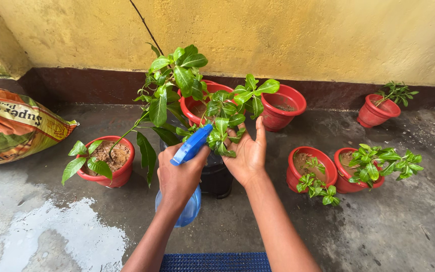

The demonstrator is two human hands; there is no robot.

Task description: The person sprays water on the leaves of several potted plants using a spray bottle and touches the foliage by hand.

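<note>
Left hand [178,174] wrapped tight around the neck of a spray bottle [187,171]: translucent blue plastic body bulging below the fist, opaque blue trigger head angled up toward the leaves. Right hand [247,153] open, fingers together and upright, palm cupped against the glossy, oval leaves of the plant [217,113] directly between and above both hands.

The plant's thin stems run down to a black pot [216,179], dull and round, standing just beyond the wrists.

Behind the foliage, two red plastic pots [283,107], smooth-rimmed. Right of the right hand, two more red pots [312,168] with low, bushy green sprigs; farther right, near the wall, a small red pot [376,112]. Left of the left hand, a red pot of coarse brown soil [113,161] with a leaning stem.

Far left, a crinkled printed sack [13,126] lying on its side. Floor [404,226] is rough grey concrete, with a wet patch [61,231] near the left forearm. Ribbed blue mat [216,262] below the arms. Yellow plaster wall [303,35], mottled.
</note>
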